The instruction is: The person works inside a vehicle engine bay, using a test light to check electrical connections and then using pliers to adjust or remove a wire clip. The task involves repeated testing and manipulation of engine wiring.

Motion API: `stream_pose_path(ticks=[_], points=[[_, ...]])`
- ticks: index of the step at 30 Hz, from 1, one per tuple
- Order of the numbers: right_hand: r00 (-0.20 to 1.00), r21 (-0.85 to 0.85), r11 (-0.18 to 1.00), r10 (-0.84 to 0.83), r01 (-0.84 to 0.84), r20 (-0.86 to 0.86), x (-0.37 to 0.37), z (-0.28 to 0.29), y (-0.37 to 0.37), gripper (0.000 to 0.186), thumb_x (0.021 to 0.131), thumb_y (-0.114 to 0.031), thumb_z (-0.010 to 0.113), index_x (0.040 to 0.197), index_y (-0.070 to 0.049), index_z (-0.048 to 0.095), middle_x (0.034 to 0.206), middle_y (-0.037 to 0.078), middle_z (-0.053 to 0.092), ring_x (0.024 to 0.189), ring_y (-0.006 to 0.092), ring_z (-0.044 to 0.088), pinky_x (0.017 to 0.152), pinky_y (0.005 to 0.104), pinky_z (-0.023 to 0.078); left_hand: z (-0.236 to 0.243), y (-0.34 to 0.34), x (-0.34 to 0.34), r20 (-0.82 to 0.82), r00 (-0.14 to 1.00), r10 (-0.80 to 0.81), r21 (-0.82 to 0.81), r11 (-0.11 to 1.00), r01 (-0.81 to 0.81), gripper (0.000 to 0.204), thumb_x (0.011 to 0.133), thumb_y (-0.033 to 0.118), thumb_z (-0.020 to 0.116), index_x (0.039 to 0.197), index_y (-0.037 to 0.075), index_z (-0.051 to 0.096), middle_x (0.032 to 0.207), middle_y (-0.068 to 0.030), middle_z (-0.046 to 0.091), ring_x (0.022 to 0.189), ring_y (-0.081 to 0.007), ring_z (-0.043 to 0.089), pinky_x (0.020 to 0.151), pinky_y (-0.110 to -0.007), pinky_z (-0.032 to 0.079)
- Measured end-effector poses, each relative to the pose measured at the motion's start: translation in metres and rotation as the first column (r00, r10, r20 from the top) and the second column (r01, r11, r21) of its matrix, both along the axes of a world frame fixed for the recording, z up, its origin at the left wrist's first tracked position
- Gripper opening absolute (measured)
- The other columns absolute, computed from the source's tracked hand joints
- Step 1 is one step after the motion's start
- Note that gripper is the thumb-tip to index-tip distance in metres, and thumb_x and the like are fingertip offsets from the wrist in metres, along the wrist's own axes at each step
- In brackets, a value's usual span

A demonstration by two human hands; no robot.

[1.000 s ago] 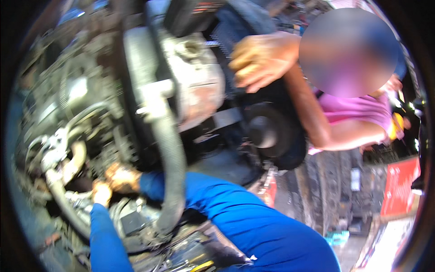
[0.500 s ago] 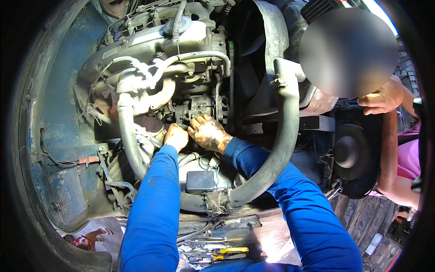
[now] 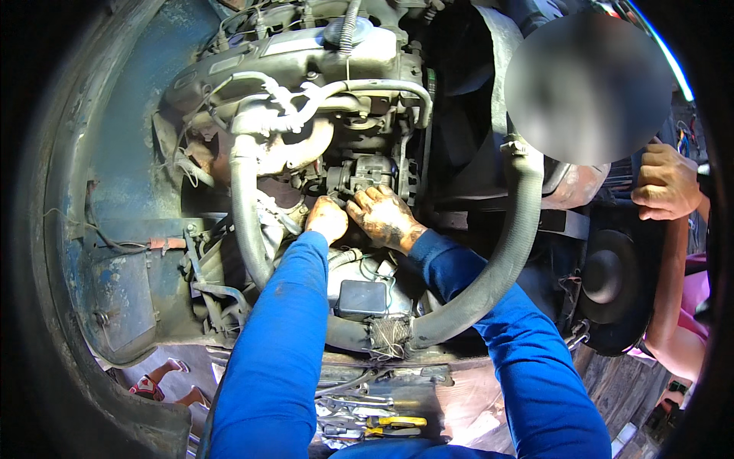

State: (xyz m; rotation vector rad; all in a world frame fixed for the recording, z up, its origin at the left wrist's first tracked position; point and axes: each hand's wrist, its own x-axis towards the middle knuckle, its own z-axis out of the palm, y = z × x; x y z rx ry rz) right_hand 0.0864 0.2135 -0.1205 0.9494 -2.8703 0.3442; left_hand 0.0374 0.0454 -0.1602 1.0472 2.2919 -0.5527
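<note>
Both my hands are deep in an open engine bay, just below a grimy alternator (image 3: 372, 173). My left hand (image 3: 327, 219) is closed, its thumb side up; whatever its fingers pinch is hidden. Close on its right, my right hand (image 3: 384, 217) is smeared with dark grease. Its fingers curl against the underside of the alternator, and anything inside them is out of sight. A thick grey hose (image 3: 497, 283) loops around both forearms, passing over my right sleeve. Below the hands sits a small black box (image 3: 362, 297) with thin wires beside it.
The engine's valve cover (image 3: 306, 65) lies at the top, with a fan shroud (image 3: 495, 65) to its right. Wrenches and yellow-handled pliers (image 3: 397, 421) lie near my body. At the right edge, another person's hand (image 3: 665, 182) hangs by a black round part (image 3: 604, 265).
The whole view has shifted, so the engine sits farther right in the picture. My hands stay below the alternator. The other person's hand has curled its fingers.
</note>
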Motion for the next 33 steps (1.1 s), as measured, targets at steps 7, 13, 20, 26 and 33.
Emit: stream_pose_path(ticks=[7,13,20,26,33], points=[[0.993,0.109,0.994,-0.008,-0.005,0.115,0.000,0.000,0.001,0.046,0.063,-0.023,0.075,0.105,-0.006,0.066,0.104,0.011,0.063,0.101,0.0285,0.062,0.091,0.0417,0.046,-0.004,-0.001,-0.004,0.094,0.993,0.064,0.052,0.996,-0.069,0.037,0.096,0.019,0.046,0.110,0.003,0.076,0.117,-0.0130,0.072,0.115,-0.0268,0.066,0.098,-0.035,0.050],[0.993,0.125,0.992,-0.023,0.007,0.120,0.000,-0.003,0.003,0.056,0.059,-0.028,0.081,0.110,-0.008,0.067,0.109,0.009,0.062,0.103,0.0278,0.062,0.092,0.0410,0.046,0.002,0.001,-0.002,0.038,0.999,-0.009,0.029,1.000,0.008,0.035,0.094,0.020,0.049,0.108,0.009,0.078,0.112,-0.0095,0.075,0.113,-0.0240,0.068,0.096,-0.036,0.050],[0.998,0.087,0.996,-0.005,0.000,0.059,0.001,0.003,0.003,0.023,0.086,-0.022,0.058,0.102,-0.010,0.069,0.100,0.008,0.064,0.099,0.0258,0.064,0.088,0.0409,0.047,0.004,0.001,-0.002,0.060,0.995,0.085,0.073,0.993,-0.089,0.037,0.096,0.020,0.046,0.110,0.007,0.077,0.119,-0.0084,0.073,0.114,-0.0258,0.067,0.100,-0.037,0.049],[0.999,0.116,0.993,0.012,-0.018,0.051,0.000,0.006,0.003,0.023,0.087,-0.021,0.058,0.104,-0.011,0.069,0.100,0.006,0.064,0.097,0.0237,0.065,0.088,0.0401,0.047,0.006,0.002,-0.003,0.065,0.998,0.024,0.030,0.999,-0.026,0.036,0.096,0.019,0.047,0.112,0.007,0.076,0.120,-0.0084,0.073,0.116,-0.0263,0.067,0.099,-0.038,0.049],[0.998,0.105,0.994,0.000,-0.007,0.066,0.001,0.006,0.004,0.023,0.087,-0.020,0.058,0.105,-0.011,0.068,0.101,0.007,0.064,0.095,0.0246,0.066,0.087,0.0400,0.048,0.012,0.003,-0.003,0.069,0.998,-0.010,0.009,1.000,0.009,0.035,0.096,0.019,0.047,0.113,0.009,0.077,0.120,-0.0081,0.073,0.116,-0.0251,0.067,0.099,-0.038,0.050]])
